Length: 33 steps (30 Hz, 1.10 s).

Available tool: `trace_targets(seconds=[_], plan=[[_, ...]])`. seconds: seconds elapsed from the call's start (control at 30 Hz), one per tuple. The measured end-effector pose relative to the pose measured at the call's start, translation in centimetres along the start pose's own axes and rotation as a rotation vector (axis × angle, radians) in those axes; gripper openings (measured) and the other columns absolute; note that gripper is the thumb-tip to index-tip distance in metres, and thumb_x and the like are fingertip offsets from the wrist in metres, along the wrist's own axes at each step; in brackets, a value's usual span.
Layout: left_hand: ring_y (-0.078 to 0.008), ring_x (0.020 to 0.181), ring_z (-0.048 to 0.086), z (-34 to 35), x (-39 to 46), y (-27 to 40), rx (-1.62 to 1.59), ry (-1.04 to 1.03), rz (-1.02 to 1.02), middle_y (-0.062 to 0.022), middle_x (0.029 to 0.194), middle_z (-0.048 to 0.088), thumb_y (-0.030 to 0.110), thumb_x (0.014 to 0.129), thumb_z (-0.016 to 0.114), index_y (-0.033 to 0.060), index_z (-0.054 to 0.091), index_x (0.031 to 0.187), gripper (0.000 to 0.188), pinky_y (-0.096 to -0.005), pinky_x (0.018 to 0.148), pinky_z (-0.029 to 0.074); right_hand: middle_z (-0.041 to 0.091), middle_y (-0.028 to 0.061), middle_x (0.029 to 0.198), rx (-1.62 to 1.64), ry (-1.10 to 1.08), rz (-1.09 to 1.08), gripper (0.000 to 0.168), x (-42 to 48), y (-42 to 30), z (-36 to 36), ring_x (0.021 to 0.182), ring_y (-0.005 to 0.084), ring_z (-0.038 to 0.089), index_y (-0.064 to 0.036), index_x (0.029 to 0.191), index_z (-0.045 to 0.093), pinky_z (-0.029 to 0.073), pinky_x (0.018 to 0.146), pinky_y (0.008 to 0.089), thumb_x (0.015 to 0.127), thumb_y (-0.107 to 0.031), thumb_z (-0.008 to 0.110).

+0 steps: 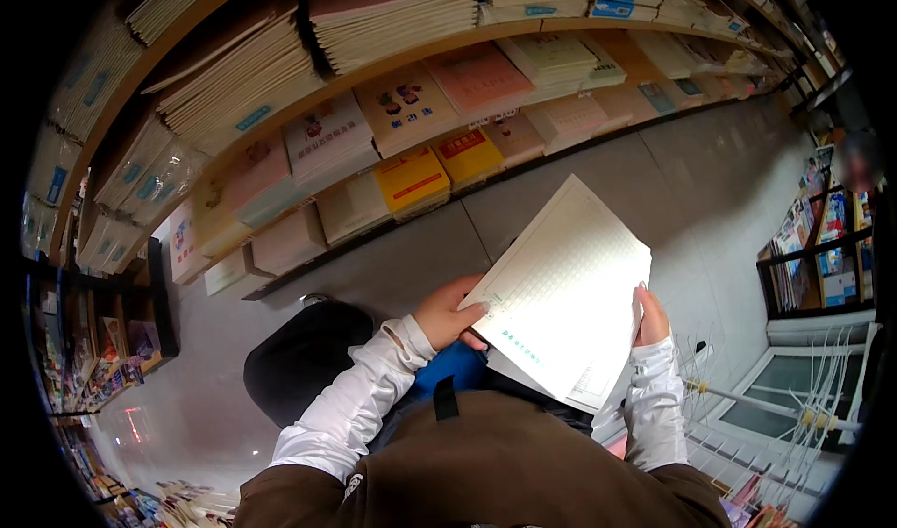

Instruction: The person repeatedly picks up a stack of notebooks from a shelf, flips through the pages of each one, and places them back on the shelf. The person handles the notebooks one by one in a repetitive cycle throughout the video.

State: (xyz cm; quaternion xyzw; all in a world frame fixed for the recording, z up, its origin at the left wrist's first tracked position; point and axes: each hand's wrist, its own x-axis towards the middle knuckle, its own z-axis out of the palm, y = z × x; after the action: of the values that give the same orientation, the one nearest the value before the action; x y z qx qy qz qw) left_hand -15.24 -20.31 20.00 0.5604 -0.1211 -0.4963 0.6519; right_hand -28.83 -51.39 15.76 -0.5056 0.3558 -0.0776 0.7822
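A thin stack of white grid-ruled writing paper (560, 283) is held between my two hands, tilted in front of my lap. Green print runs along its lower edge, and bright glare washes out its middle. My left hand (446, 314) pinches the left corner, thumb on top and fingers beneath. My right hand (652, 315) grips the right edge, its fingers partly hidden behind the paper. At the bottom corner the sheets are fanned apart, and a second ruled sheet (594, 384) shows underneath. White sleeves cover both forearms.
Ahead stands a wooden shelf (420, 50) stacked with paper pads and exercise books, yellow booklets (412, 181) on its lowest level. A black rounded object (308, 363) lies left of my arm. At right are a wire rack (764, 416) and a magazine stand (806, 247). Grey floor tiles (701, 170) lie between.
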Motion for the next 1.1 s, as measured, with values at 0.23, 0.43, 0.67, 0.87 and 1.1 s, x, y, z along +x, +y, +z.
trace_targets(seconds=[0.23,0.43,0.67,0.87,1.1], plan=[[-0.0195,0.075,0.059,5.9,0.1,-0.8,-0.044,-0.02,0.032,-0.015,0.104,0.048,0.006,0.086,0.038,0.0036,0.018,0.127,0.046,-0.0253,0.06,0.052,0.053,0.0125,0.1,-0.025,-0.089,-0.106,0.035,-0.9,-1.0,0.8,0.088,0.0189,0.054,0.003,0.111,0.041,0.044,0.076,0.029,0.081,-0.013,0.049],[-0.0178,0.072,0.056,5.0,0.7,-3.5,0.446,0.113,0.321,-0.0122,0.091,0.056,0.01,0.084,0.045,0.0021,0.043,0.114,0.032,-0.0277,0.063,0.046,0.053,0.0129,0.102,-0.086,-0.09,-0.071,0.039,-1.1,-1.4,0.1,0.09,0.02,0.054,0.004,0.112,0.04,0.045,0.078,0.0305,0.077,-0.004,0.055],[-0.0163,0.078,0.052,2.9,2.1,-4.2,0.527,0.368,0.372,-0.0075,0.086,0.055,0.009,0.08,0.049,0.005,0.057,0.096,0.018,-0.0264,0.068,0.042,0.053,0.0111,0.102,-0.045,-0.089,-0.167,0.041,-0.7,-1.0,0.1,0.089,0.019,0.054,0.001,0.114,0.039,0.045,0.077,0.03,0.075,0.0,0.055],[-0.019,0.071,0.053,3.0,5.3,-3.1,0.448,0.524,0.463,-0.0095,0.084,0.053,0.01,0.078,0.053,0.0041,0.052,0.102,0.026,-0.0287,0.066,0.044,0.053,0.0105,0.102,-0.048,-0.025,-0.234,0.043,-0.9,-0.6,0.5,0.089,0.0181,0.054,0.001,0.114,0.04,0.045,0.077,0.0291,0.074,0.001,0.057],[-0.0213,0.081,0.054,1.5,13.9,2.9,0.539,0.444,0.465,-0.0116,0.1,0.053,0.019,0.08,0.054,0.0053,0.049,0.11,0.034,-0.03,0.071,0.045,0.053,0.0104,0.101,-0.109,-0.013,-0.245,0.043,-0.7,-0.7,0.5,0.087,0.0168,0.053,0.001,0.113,0.04,0.044,0.076,0.0275,0.074,0.001,0.057]])
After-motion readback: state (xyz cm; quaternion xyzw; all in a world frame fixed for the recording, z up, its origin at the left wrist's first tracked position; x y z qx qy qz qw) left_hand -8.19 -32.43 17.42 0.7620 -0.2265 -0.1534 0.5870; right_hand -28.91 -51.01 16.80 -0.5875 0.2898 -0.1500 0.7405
